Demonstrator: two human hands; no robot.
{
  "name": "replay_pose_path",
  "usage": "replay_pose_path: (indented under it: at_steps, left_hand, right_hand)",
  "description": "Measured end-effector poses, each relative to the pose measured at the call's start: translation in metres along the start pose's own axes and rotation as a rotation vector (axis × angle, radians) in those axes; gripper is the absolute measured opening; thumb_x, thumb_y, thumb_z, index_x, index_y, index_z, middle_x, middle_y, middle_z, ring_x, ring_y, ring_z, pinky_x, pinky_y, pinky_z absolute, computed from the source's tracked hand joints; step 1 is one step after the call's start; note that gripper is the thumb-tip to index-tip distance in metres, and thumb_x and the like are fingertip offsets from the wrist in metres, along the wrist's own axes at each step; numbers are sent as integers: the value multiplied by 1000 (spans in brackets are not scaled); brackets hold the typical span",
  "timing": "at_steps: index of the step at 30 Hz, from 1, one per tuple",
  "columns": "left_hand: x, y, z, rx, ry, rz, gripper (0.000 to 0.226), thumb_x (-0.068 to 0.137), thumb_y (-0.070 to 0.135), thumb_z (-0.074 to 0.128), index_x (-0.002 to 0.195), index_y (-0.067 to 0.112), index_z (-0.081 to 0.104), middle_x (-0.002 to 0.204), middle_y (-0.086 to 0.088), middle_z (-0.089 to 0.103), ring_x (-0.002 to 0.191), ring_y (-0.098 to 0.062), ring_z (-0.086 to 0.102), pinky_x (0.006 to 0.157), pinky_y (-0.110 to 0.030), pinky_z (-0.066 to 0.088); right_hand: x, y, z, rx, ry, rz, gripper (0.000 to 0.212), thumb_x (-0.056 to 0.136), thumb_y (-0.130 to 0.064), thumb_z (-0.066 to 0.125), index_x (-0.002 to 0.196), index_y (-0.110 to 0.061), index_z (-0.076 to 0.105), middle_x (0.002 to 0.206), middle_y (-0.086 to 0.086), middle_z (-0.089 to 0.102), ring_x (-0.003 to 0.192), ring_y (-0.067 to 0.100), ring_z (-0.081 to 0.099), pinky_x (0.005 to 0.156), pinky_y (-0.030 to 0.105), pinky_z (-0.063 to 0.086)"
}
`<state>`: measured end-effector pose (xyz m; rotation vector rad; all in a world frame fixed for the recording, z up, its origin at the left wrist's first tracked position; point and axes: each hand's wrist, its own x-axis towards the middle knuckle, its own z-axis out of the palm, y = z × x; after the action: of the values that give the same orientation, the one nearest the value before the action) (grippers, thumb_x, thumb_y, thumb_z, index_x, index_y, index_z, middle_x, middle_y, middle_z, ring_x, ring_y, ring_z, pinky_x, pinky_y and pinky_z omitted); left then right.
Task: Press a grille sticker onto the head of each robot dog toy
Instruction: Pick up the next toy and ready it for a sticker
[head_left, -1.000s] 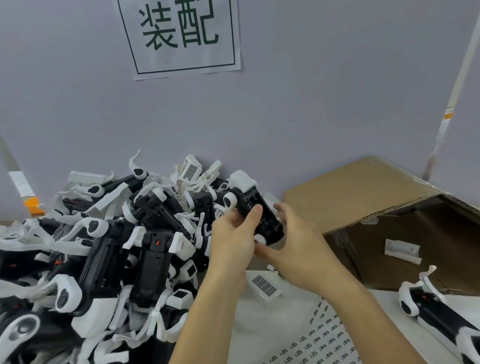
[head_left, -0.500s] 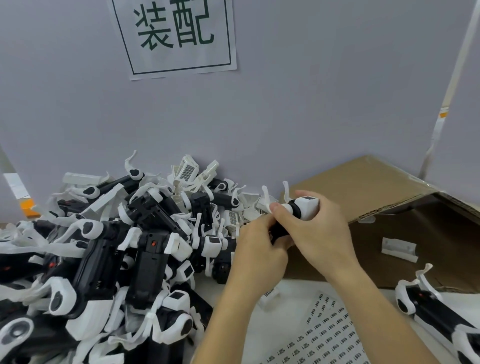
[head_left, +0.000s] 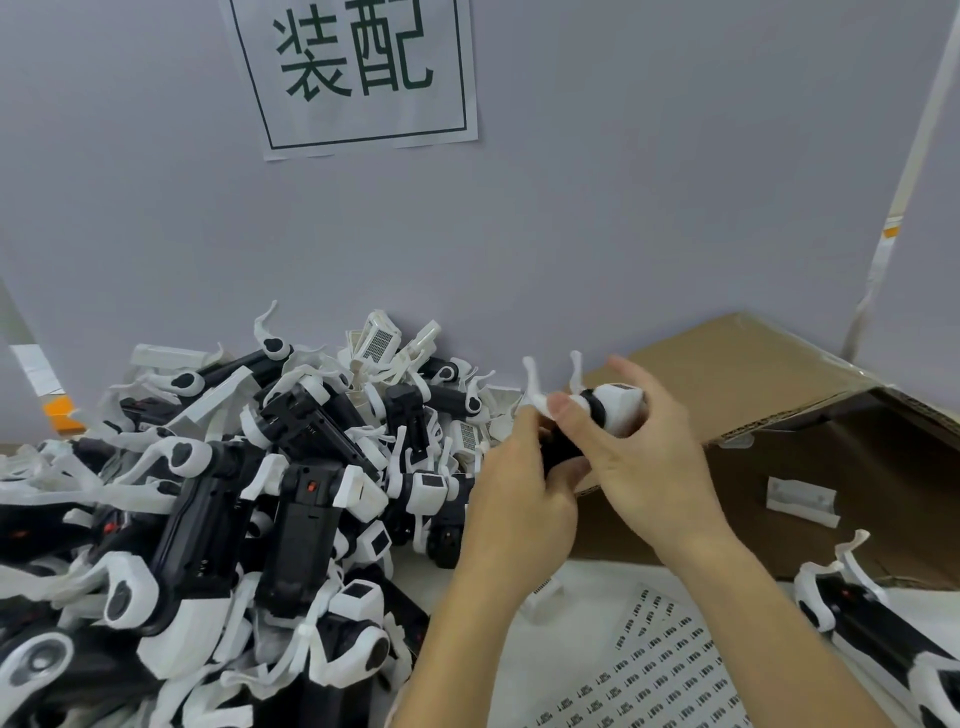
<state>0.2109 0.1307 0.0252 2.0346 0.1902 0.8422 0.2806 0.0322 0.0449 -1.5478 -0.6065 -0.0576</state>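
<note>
Against the grey wall (head_left: 623, 208), I see my right hand (head_left: 649, 457) and left hand (head_left: 519, 499) both gripping one robot dog toy (head_left: 597, 410) between them, right of the toy pile (head_left: 234, 493).

A black-and-white robot dog toy (head_left: 605, 415) is held above the desk (head_left: 457, 577), white head pointing right.
Two white legs stick upward; a dark grille sticker (head_left: 621, 387) sits atop the head. A sticker sheet (head_left: 660, 675) lies on the desk below, beside a heap of toys (head_left: 234, 509).

Bright, even, soft light with faint shadows; wide-angle bending at edges, slight motion blur.
</note>
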Motion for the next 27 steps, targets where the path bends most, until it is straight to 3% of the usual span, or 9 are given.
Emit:
replay_pose_path:
  at_steps: [2, 4, 6, 8, 10, 14, 19, 23, 27]
  left_hand:
    - [4, -2, -4, -87, 105, -83, 12, 101, 20, 54, 109, 24, 61, 98, 4, 71, 92, -19, 67, 79, -33, 55]
    - [6, -3, -12, -306, 210, -255, 20, 106, 17, 47, 112, 14, 66, 103, -7, 73, 95, -25, 69, 82, -38, 56]
    - [8, -3, -23, -681, 251, -443, 28, 107, 24, 44, 112, 8, 67, 102, -15, 72, 89, -25, 71, 77, -41, 56]
    - [7, 0, -33, -1094, 213, -532, 39, 101, 38, 51, 115, 5, 66, 94, -14, 70, 82, -26, 69, 73, -37, 53]
    - [8, 4, -39, -1280, 164, -547, 40, 89, 45, 65, 106, 9, 67, 83, -9, 65, 75, -25, 64, 65, -36, 54]
    - [8, 8, -36, -1340, 207, -589, 18, 68, 23, 74, 78, 9, 68, 77, -8, 62, 54, -20, 60, 60, -34, 54]
    - [6, 4, -34, -1446, 124, -498, 42, 79, 27, 70, 111, 1, 66, 92, -14, 70, 70, -26, 70, 72, -42, 61]
    - [6, 2, -32, -1384, 119, -437, 40, 84, 20, 61, 118, 1, 66, 108, -17, 73, 94, -29, 74, 94, -43, 56]
    - [4, 3, -34, -1260, 103, -407, 39, 102, 20, 44, 134, 0, 56, 117, -19, 72, 97, -28, 73, 70, -39, 62]
  right_hand:
    - [2, -3, -4, -2, -147, 44, 116, 60, -76, 65, 158, -27, 27, 125, -25, 61, 121, -10, 55, 72, -4, 42]
    - [5, -7, -10, -18, -155, 36, 110, 64, -80, 55, 158, -32, 25, 135, -20, 55, 111, -23, 51, 72, -7, 39]
    - [7, -7, -17, -34, -109, 19, 88, 74, -76, 54, 150, -36, 40, 129, -29, 56, 97, -29, 53, 90, 9, 47]
    - [10, -3, -20, -45, -75, 46, 54, 88, -63, 56, 137, -40, 53, 119, -29, 62, 109, -14, 60, 106, 36, 49]
    - [11, -1, -20, -43, -80, 65, 28, 96, -50, 57, 123, -43, 58, 118, -19, 68, 116, -1, 62, 109, 44, 48]
    - [10, -2, -19, -44, -106, 95, 19, 101, -40, 54, 118, -40, 62, 110, -15, 73, 111, 4, 66, 106, 42, 50]
    - [9, -2, -17, -91, -199, 200, 25, 107, -29, 43, 114, -24, 67, 90, -5, 72, 75, 4, 70, 76, 26, 56]
    - [5, -8, -13, 96, -377, 321, 43, 103, -55, 39, 113, -24, 67, 86, 5, 69, 71, 17, 70, 67, 33, 58]
    - [-1, -5, -7, 337, -640, 267, 64, 83, -74, 57, 120, -24, 69, 94, 13, 70, 76, 26, 72, 68, 35, 57]
